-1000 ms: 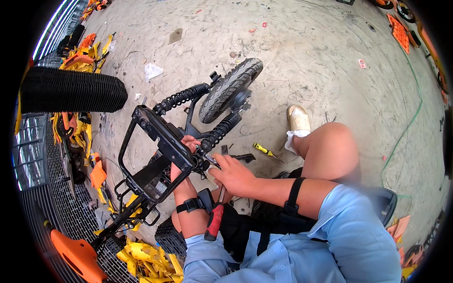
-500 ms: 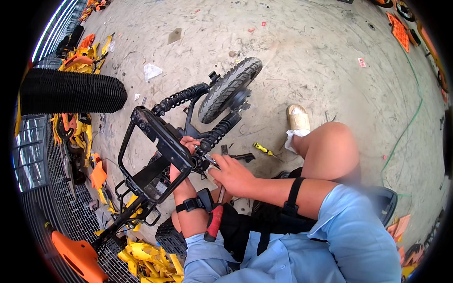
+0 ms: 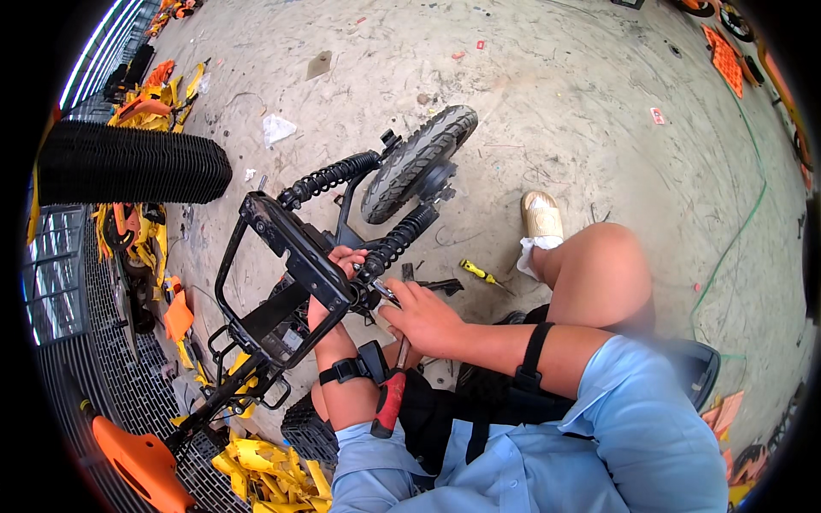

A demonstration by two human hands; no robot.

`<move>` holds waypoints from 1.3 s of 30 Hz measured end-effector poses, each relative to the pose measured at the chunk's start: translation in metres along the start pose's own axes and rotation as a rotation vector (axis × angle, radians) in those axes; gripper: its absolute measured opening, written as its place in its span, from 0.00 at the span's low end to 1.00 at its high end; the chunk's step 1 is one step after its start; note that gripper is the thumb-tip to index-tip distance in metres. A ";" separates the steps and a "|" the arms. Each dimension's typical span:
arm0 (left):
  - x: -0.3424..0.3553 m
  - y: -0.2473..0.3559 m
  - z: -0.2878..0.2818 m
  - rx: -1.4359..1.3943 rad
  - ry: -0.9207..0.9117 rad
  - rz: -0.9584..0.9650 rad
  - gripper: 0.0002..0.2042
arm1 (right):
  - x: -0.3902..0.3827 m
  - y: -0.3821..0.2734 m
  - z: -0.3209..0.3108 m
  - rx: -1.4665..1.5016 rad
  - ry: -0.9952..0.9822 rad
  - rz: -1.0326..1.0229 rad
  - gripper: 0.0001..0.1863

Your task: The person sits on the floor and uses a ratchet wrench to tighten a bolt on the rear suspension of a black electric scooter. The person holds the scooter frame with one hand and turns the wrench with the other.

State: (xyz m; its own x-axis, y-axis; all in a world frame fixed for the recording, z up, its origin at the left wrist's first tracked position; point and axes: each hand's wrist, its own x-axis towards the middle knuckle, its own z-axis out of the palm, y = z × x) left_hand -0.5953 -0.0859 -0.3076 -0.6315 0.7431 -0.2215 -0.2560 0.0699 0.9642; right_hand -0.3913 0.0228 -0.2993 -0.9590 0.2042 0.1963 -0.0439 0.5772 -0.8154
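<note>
A black scooter frame (image 3: 295, 248) lies tilted before me, with its rear wheel (image 3: 419, 162) pointing away and two coil shock absorbers (image 3: 402, 241) between wheel and frame. My left hand (image 3: 346, 259) reaches through the frame, its fingers closed at the near end of the right-hand shock absorber; what they pinch is mostly hidden. On the other side of that joint, my right hand (image 3: 428, 323) is closed over a ratchet wrench. The wrench's red and black handle (image 3: 390, 403) hangs toward my lap, and a chrome part (image 3: 386, 293) points at the joint. The palm covers its head.
A yellow screwdriver (image 3: 481, 272) lies on the concrete floor, right of the shock absorber. Stacked black ribbed parts (image 3: 137, 164) stand at left. Yellow plastic panels (image 3: 269, 466) and an orange panel (image 3: 141, 466) lie lower left. A green hose (image 3: 742, 231) runs along the right.
</note>
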 end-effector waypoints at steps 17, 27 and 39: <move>0.001 0.005 0.007 -0.047 -0.017 0.008 0.18 | 0.000 -0.001 -0.001 -0.009 0.016 -0.015 0.17; 0.002 -0.005 0.005 -0.037 0.002 0.079 0.14 | 0.000 0.001 0.002 -0.014 0.020 -0.013 0.17; 0.000 -0.001 0.002 0.000 0.061 -0.035 0.16 | 0.000 0.000 0.001 -0.011 0.009 -0.003 0.17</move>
State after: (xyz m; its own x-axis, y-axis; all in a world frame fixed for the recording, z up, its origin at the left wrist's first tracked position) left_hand -0.5934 -0.0847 -0.3086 -0.6656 0.6983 -0.2634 -0.2788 0.0947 0.9557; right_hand -0.3919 0.0222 -0.2997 -0.9562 0.2100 0.2038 -0.0434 0.5867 -0.8086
